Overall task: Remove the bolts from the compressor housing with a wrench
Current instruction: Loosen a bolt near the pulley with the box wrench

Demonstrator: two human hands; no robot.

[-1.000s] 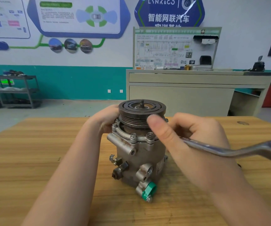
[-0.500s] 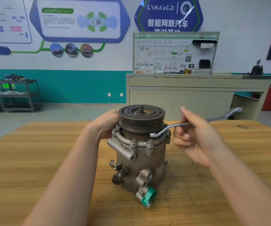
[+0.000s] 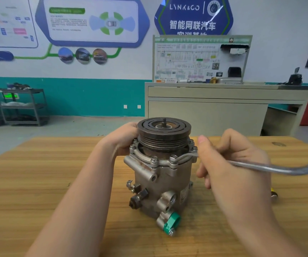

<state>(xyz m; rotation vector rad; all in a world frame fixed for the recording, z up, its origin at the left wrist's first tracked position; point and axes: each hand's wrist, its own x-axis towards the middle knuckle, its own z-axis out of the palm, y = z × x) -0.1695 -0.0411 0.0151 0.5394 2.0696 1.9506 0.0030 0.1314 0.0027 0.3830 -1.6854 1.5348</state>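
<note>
— So, where's the compressor (image 3: 163,175) sitting?

— Upright on the wooden table (image 3: 38,182), about the middle, with its dark grooved pulley (image 3: 164,134) on top and a green-capped port (image 3: 172,220) low at the front.

— And the hands?

— Left hand (image 3: 123,139) is wrapped against the far left side, up by the pulley and the flange. Right hand (image 3: 229,160) is clamped around the wrench (image 3: 272,168), whose handle runs off to the right.

— Is the wrench on a bolt?

— Its head reaches the flange at the front-right, at a bolt (image 3: 173,158) there. Other bolts ring the flange, all seated.
</note>
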